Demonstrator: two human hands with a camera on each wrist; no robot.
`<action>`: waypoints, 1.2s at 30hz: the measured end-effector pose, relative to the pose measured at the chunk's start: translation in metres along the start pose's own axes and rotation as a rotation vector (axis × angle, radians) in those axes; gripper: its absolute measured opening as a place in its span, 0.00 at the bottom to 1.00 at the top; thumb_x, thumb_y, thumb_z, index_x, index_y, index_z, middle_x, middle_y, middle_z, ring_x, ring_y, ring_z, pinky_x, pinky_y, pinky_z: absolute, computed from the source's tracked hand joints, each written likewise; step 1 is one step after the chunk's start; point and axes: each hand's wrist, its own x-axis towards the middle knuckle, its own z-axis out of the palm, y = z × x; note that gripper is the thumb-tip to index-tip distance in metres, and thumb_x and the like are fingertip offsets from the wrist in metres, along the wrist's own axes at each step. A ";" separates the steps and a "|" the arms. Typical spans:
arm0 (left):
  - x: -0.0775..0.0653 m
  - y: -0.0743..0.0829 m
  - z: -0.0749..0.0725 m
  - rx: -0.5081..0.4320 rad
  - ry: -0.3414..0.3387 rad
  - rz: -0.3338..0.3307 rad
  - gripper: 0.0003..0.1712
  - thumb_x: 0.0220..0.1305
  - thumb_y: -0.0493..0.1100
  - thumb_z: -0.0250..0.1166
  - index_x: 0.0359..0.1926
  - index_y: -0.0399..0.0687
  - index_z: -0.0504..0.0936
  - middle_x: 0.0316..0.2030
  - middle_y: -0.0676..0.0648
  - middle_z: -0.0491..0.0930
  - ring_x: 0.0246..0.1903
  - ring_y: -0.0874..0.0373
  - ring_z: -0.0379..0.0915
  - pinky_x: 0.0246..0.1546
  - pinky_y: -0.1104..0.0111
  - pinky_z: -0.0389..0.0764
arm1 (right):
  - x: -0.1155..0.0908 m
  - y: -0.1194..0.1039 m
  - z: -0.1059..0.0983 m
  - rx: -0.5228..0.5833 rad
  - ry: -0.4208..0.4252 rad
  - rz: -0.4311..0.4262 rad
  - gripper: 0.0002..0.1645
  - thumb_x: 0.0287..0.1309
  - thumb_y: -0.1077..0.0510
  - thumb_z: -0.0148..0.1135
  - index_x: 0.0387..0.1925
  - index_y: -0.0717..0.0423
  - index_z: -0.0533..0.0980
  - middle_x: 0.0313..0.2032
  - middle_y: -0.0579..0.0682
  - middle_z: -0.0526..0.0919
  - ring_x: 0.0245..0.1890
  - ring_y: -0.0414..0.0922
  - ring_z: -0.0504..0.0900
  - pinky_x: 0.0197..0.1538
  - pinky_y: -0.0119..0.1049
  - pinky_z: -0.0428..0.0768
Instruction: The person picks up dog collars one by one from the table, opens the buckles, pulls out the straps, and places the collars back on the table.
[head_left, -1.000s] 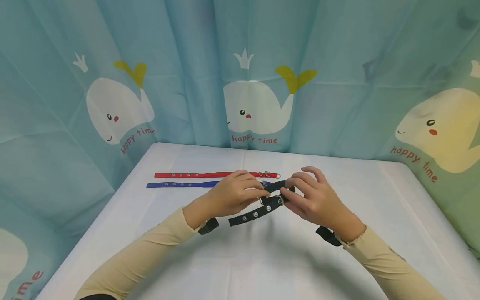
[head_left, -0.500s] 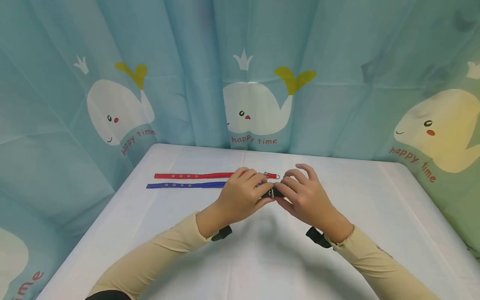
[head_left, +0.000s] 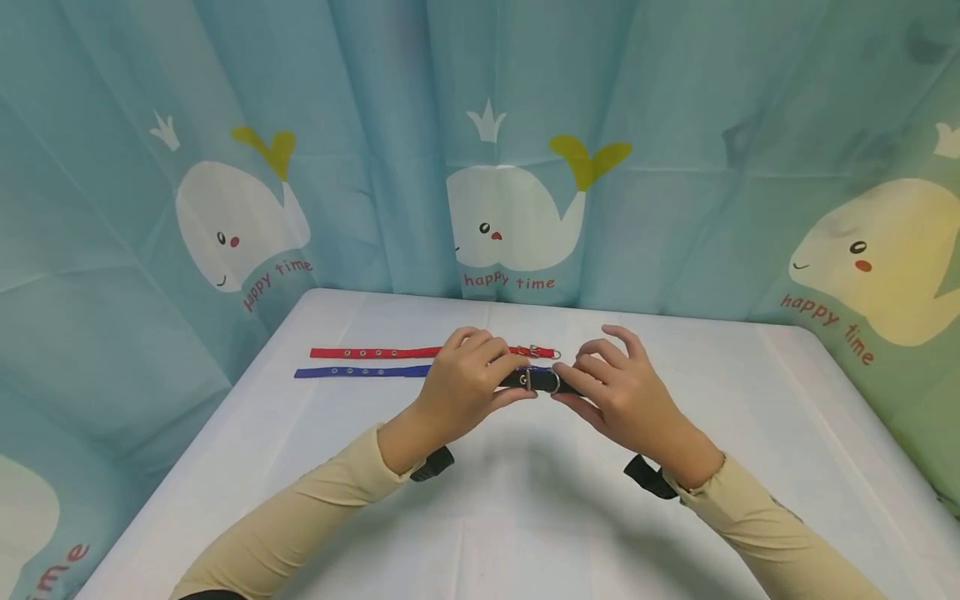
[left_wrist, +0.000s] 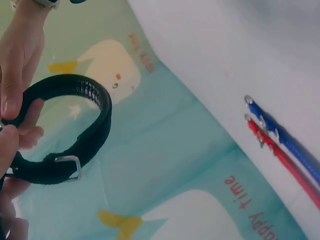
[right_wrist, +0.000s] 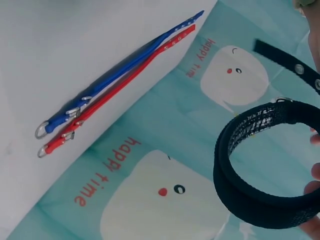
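A black buckled collar [head_left: 542,381] is held up over the table, its metal buckle and D-ring showing between the two hands. My left hand [head_left: 467,379] pinches it on the buckle side, thumb below and fingers above. My right hand [head_left: 624,390] pinches it just beyond the D-ring, with the other fingers raised. In the left wrist view the collar [left_wrist: 102,127] forms a round loop. From the right wrist view its free strap end [right_wrist: 280,57], with metal eyelets, sticks out past the loop; in the head view that end is hidden behind my left hand.
Behind the hands, a red collar [head_left: 420,352] and a blue collar [head_left: 412,371] lie straight and side by side on the white table [head_left: 480,517]. A blue curtain [head_left: 405,167] with whale prints hangs along the far table edge.
The eyelet end hung down to the lower left a second ago and is now out of sight behind my left hand. Both hands have drawn closer together, and the buckle now faces up between them.
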 end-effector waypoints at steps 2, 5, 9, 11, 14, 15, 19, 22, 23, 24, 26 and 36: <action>0.001 -0.001 -0.002 0.001 0.002 -0.015 0.20 0.38 0.57 0.76 0.29 0.51 0.83 0.24 0.54 0.79 0.29 0.60 0.73 0.42 0.66 0.77 | 0.000 0.001 0.000 -0.022 -0.009 -0.003 0.27 0.70 0.45 0.41 0.33 0.58 0.81 0.22 0.49 0.79 0.31 0.48 0.76 0.50 0.59 0.72; 0.002 -0.001 -0.005 -0.031 -0.016 -0.029 0.17 0.40 0.53 0.77 0.28 0.50 0.83 0.25 0.54 0.79 0.29 0.60 0.74 0.43 0.65 0.77 | 0.000 0.002 0.000 -0.037 -0.022 0.005 0.28 0.71 0.45 0.39 0.32 0.57 0.81 0.22 0.49 0.80 0.31 0.48 0.76 0.51 0.59 0.72; 0.001 0.000 -0.005 -0.100 -0.053 -0.037 0.12 0.45 0.46 0.76 0.30 0.49 0.83 0.26 0.53 0.79 0.31 0.59 0.75 0.46 0.63 0.77 | 0.000 0.001 -0.001 -0.032 -0.028 0.006 0.28 0.70 0.45 0.40 0.32 0.57 0.81 0.22 0.49 0.80 0.31 0.48 0.76 0.51 0.59 0.72; 0.000 0.001 -0.003 -0.125 -0.058 -0.046 0.11 0.46 0.45 0.75 0.30 0.49 0.83 0.27 0.53 0.79 0.31 0.59 0.75 0.46 0.62 0.76 | 0.000 0.000 0.000 -0.025 -0.029 0.003 0.27 0.70 0.46 0.40 0.33 0.57 0.81 0.22 0.49 0.80 0.31 0.48 0.77 0.51 0.59 0.72; -0.001 0.003 -0.002 -0.152 -0.036 -0.055 0.10 0.47 0.44 0.74 0.30 0.48 0.82 0.26 0.53 0.78 0.31 0.59 0.75 0.46 0.62 0.76 | 0.001 -0.001 0.000 -0.013 -0.026 0.001 0.26 0.70 0.46 0.41 0.33 0.57 0.81 0.23 0.49 0.80 0.31 0.48 0.77 0.51 0.59 0.72; -0.001 0.004 -0.001 -0.163 -0.022 -0.056 0.10 0.47 0.43 0.74 0.30 0.47 0.82 0.26 0.53 0.78 0.31 0.60 0.75 0.46 0.62 0.76 | 0.002 -0.002 0.000 -0.010 -0.026 0.001 0.26 0.70 0.47 0.41 0.33 0.58 0.81 0.23 0.49 0.80 0.31 0.48 0.77 0.51 0.58 0.72; -0.001 0.007 0.001 -0.217 0.040 -0.057 0.08 0.47 0.40 0.73 0.28 0.46 0.82 0.26 0.52 0.79 0.31 0.59 0.75 0.46 0.63 0.75 | 0.002 -0.003 0.002 -0.003 -0.016 0.001 0.27 0.71 0.47 0.40 0.32 0.58 0.81 0.22 0.49 0.80 0.31 0.47 0.76 0.51 0.58 0.72; 0.001 0.010 0.001 -0.262 0.063 -0.046 0.09 0.44 0.40 0.73 0.28 0.45 0.82 0.26 0.52 0.79 0.32 0.60 0.75 0.46 0.63 0.75 | 0.002 -0.004 0.004 0.004 -0.008 -0.006 0.27 0.71 0.48 0.40 0.31 0.59 0.81 0.22 0.49 0.80 0.31 0.47 0.76 0.51 0.57 0.72; 0.001 0.010 0.001 -0.268 0.065 -0.039 0.09 0.43 0.40 0.73 0.27 0.46 0.82 0.26 0.52 0.79 0.32 0.60 0.74 0.47 0.63 0.75 | 0.002 -0.004 0.004 0.006 -0.005 -0.011 0.27 0.71 0.48 0.40 0.31 0.59 0.81 0.22 0.49 0.80 0.31 0.47 0.76 0.51 0.57 0.72; 0.002 0.011 0.001 -0.266 0.063 -0.029 0.09 0.42 0.40 0.73 0.27 0.46 0.81 0.26 0.52 0.79 0.32 0.60 0.74 0.47 0.63 0.75 | 0.002 -0.004 0.004 0.008 -0.001 -0.018 0.27 0.71 0.48 0.40 0.31 0.59 0.81 0.22 0.49 0.80 0.31 0.47 0.77 0.51 0.57 0.72; 0.003 0.011 0.000 -0.234 0.057 0.000 0.10 0.42 0.42 0.72 0.27 0.47 0.80 0.25 0.53 0.79 0.31 0.61 0.74 0.48 0.62 0.74 | 0.002 -0.005 0.005 0.009 0.006 -0.029 0.27 0.71 0.49 0.41 0.31 0.59 0.81 0.22 0.48 0.80 0.31 0.47 0.77 0.51 0.57 0.72; 0.001 0.002 -0.002 -0.031 0.035 0.040 0.05 0.44 0.43 0.68 0.26 0.50 0.81 0.26 0.54 0.81 0.32 0.60 0.75 0.49 0.58 0.72 | 0.005 -0.006 0.006 -0.019 0.025 -0.033 0.26 0.70 0.48 0.43 0.32 0.59 0.82 0.21 0.49 0.80 0.31 0.48 0.77 0.50 0.58 0.72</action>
